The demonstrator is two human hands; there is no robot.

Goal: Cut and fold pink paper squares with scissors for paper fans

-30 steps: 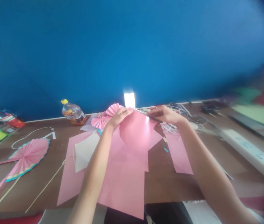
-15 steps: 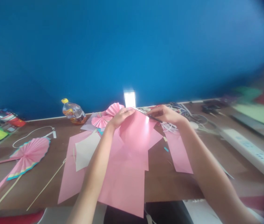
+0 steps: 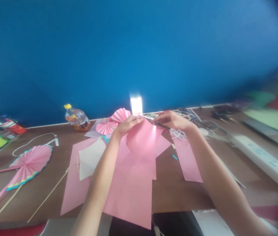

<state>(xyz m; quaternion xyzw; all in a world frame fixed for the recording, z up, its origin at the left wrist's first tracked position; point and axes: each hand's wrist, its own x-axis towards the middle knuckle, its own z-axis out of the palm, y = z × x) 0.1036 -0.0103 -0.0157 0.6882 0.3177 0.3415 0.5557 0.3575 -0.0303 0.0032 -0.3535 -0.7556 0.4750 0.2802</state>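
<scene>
My left hand is closed on the far edge of a pink paper sheet, raising that edge so the sheet bends. In my right hand is a pair of scissors with thin bright blades and a dark handle. The blades lie at the sheet's top edge, pointing left toward my left fingers; the exact contact is too small to make out. More pink paper lies beneath and overhangs the table's front edge. White paper rests left of my left forearm.
Pleated pink fans lie behind my left hand, and a larger fan is at left near thin sticks. A yellow-capped bottle stands by the blue wall. Tangled cables and a power strip are at right.
The scissor blades have shifted slightly at the paper's top edge, and my left fingers sit a touch lower. Both arms are otherwise nearly still.
</scene>
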